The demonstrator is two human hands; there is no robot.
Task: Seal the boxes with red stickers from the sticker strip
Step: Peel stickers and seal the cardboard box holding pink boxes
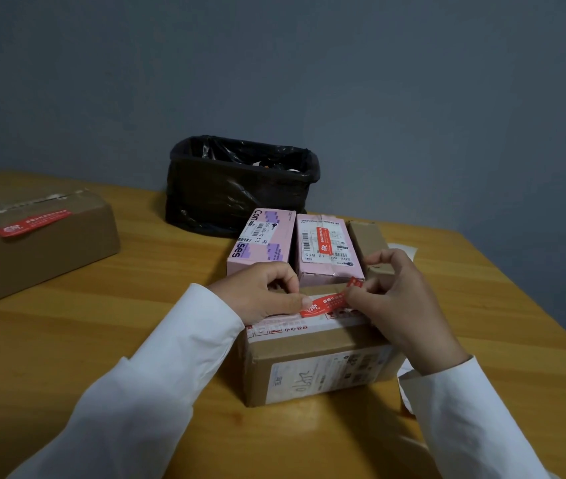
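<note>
A brown cardboard box (316, 361) stands near me on the wooden table. Across its top lies a red sticker (326, 304) with white print. My left hand (261, 293) presses the sticker's left end down with the thumb. My right hand (402, 305) pinches the sticker's right end, which is lifted off the box. Behind stand two pink boxes: the left one (262, 240) bears no red sticker, the right one (326, 250) has a red sticker on top. A larger brown box (36, 243) at far left also bears a red sticker.
A bin lined with a black bag (240, 184) stands at the table's back edge against the grey wall. A small brown box (369, 242) sits right of the pink ones. White backing paper (404, 385) lies beside the near box, more of it at the back right (404, 248).
</note>
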